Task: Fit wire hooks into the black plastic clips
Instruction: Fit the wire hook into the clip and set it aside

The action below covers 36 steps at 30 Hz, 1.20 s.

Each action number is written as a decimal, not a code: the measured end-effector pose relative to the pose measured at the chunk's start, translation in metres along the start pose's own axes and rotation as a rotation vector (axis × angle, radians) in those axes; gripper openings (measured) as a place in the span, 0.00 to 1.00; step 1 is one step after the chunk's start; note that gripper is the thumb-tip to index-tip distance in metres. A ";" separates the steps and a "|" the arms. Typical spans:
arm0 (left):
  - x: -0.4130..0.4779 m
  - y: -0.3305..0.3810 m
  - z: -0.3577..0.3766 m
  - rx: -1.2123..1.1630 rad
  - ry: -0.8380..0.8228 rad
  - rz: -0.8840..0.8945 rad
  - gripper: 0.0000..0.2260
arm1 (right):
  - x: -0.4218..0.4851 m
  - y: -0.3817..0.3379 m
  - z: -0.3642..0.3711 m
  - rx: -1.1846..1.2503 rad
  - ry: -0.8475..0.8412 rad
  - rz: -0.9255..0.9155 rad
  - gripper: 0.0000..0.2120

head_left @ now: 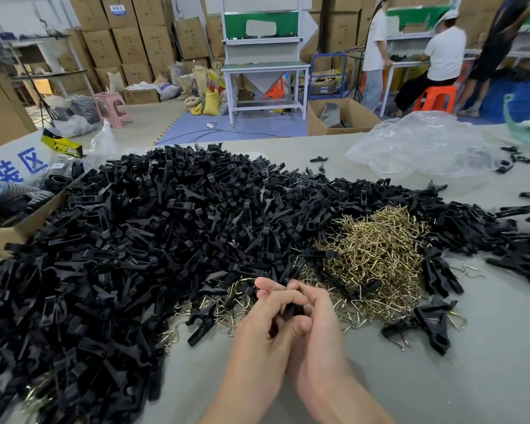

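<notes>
Left hand (265,322) and right hand (317,319) are held close together above the tabletop (441,377), nr the middle of its near edge, touching each other. Left hand: fingers curled, gripping a black clip (290,312) from the left side. Right hand: fingers also curled, clasping the same clip from the right. Only a short part of the clip shows btwn the fingers; the rest is covered. Whether a hook sits in it cannot be told. Black plastic clips (166,224): large loose heap covering most of the left half of the tabletop from near edge to far edge, w/ a thinner arm running toward the right edge. Wire hooks (377,255): brass-coloured tangle just beyond the hands and to their right, bordered on its far side by the heap. A thinner scatter of hooks lies at the heap's fringe just left of the hands. A few assembled clips (432,324), wire ends showing, lie on bare tabletop at the near-right side of the tangle. One loose clip (201,330) lies left of the left hand, apart from it. Cardboard box (22,231): at the left edge, open, flap touching the heap. Clear plastic bag (419,148): crumpled, nr the far edge, right of ctr, well apart from the hands.
</notes>
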<state>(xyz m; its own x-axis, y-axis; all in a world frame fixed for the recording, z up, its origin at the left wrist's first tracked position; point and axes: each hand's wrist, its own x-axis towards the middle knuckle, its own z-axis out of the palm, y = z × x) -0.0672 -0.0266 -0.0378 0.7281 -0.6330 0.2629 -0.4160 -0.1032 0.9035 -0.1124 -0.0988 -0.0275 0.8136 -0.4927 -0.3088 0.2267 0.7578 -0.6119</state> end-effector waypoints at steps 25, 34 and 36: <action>-0.001 0.003 -0.008 -0.400 0.071 -0.054 0.15 | -0.003 -0.019 -0.004 -0.447 -0.147 -0.304 0.11; 0.013 0.053 0.039 0.026 -0.053 0.196 0.06 | -0.035 -0.090 -0.042 -0.247 -0.035 -0.384 0.15; 0.021 0.072 0.061 0.085 -0.097 0.255 0.04 | -0.045 -0.115 -0.056 -0.209 -0.003 -0.442 0.13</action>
<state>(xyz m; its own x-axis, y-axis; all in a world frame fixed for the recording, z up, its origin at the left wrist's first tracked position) -0.1154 -0.0947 0.0124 0.5400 -0.7171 0.4407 -0.6265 0.0073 0.7794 -0.2049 -0.1883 0.0160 0.6653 -0.7464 0.0156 0.4387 0.3740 -0.8171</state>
